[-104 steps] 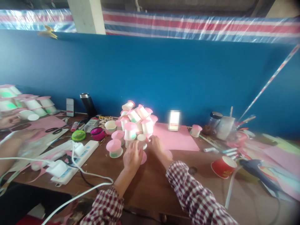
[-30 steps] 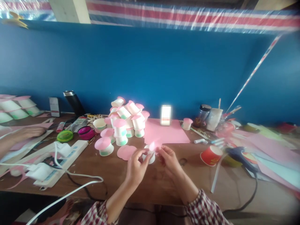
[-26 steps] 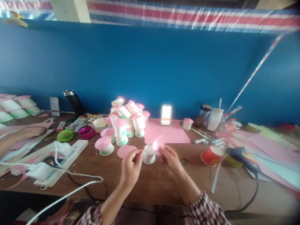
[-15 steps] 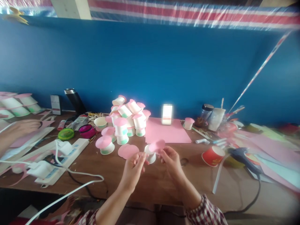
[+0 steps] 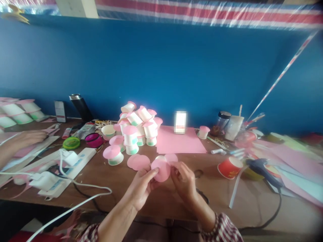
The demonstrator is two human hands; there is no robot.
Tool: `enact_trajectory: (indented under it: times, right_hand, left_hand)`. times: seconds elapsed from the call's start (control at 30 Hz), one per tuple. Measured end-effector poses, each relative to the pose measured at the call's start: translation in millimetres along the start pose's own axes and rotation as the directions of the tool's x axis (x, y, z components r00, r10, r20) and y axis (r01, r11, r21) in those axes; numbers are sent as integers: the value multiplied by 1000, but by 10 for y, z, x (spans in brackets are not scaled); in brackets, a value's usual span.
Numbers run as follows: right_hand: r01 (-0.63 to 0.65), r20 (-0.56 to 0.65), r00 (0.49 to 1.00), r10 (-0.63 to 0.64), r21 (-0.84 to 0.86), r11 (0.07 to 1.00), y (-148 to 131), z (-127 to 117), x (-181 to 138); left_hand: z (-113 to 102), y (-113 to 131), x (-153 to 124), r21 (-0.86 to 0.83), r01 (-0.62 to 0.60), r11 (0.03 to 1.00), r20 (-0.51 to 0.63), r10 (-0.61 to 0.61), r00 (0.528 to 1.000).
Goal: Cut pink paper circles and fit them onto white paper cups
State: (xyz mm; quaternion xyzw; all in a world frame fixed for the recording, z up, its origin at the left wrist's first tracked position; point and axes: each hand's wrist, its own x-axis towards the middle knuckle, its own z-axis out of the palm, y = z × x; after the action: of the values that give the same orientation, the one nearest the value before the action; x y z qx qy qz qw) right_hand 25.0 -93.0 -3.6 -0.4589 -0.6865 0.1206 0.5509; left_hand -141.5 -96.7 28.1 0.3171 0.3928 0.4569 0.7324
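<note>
My left hand (image 5: 145, 183) pinches a pink paper disc (image 5: 160, 170) between thumb and fingers, its flat face turned to me. At the disc's right edge, the fingers of my right hand (image 5: 183, 178) close on a second pink disc (image 5: 172, 158), which partly shows behind the first. A white paper cup (image 5: 160, 157) stands behind the front disc, mostly hidden by it. Just left of my hands, several loose pink discs (image 5: 140, 162) lie overlapping on the brown table. Beyond them is a pile of white paper cups topped with pink discs (image 5: 131, 136).
Pink paper sheets (image 5: 179, 144) lie at the back, below a bright blurred-out rectangle. A red paper cup (image 5: 229, 168) and a glue gun (image 5: 263, 171) sit to the right. On the left are a power strip (image 5: 83, 159) with white cables and another person's hand (image 5: 31, 137).
My left hand now holds up a pink disc in front of the white cup, which was in plainer view before. My right hand has shifted slightly right and down. The other person's hand moved slightly right.
</note>
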Motion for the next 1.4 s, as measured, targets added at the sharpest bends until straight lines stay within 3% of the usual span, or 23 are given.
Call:
enact_trajectory:
  times: [0.1,0.17,0.27,0.4,0.5,0.6,0.77,0.83,0.93,1.0,1.07,1.2,1.4]
  right_hand:
    - [-254,106,965,240,138,957,-33,-22,-3]
    - [-461,310,875,372,296,837,-85,-60,6]
    - [-640,590,727,351,396,659,-182,-117,13]
    - [-685,683,659,315,373,626,-264,-121,-6]
    - [-699,687,650,325,373,610,-266,-97,-15]
    - [-729,709,641,294,443,522,-250,-127,5]
    - [-761,755,617,221,502,410,-192,-401,57]
    - [-740,754,639,152,549,387,-152,-569,46]
    - [-661,689,724,37,677,323,-118,-801,4]
    - [-599,608,793,45,763,243,-126,-887,-8]
    - [-559,539,829,148,802,210,-142,-889,9]
    - [-595,494,785,373,769,233,-127,-719,86]
    - [-490,309,753,581,853,181,-88,-699,164]
  left_hand:
    - [-71,63,-66,149,-48,988,111,32,993]
    - [-132,89,-116,274,-69,959,221,7,975]
    - [-225,76,-180,405,-93,909,327,-49,944]
    - [-307,20,-212,478,-100,872,308,-60,949]
    - [-327,0,-195,504,-137,853,259,1,966]
    - [-351,-6,-163,442,-128,888,144,70,987]
    - [-444,-2,-119,262,-116,958,42,109,993]
    - [-481,3,-98,236,-125,964,9,127,992]
    - [-531,-10,-41,331,-170,928,-97,213,972]
    - [-560,-49,10,496,-207,844,-180,333,926]
    - [-575,-111,60,674,-237,699,-201,483,852]
    - [-536,-237,107,872,-221,438,-149,665,732]
    - [-589,-209,19,926,-317,205,55,758,649]
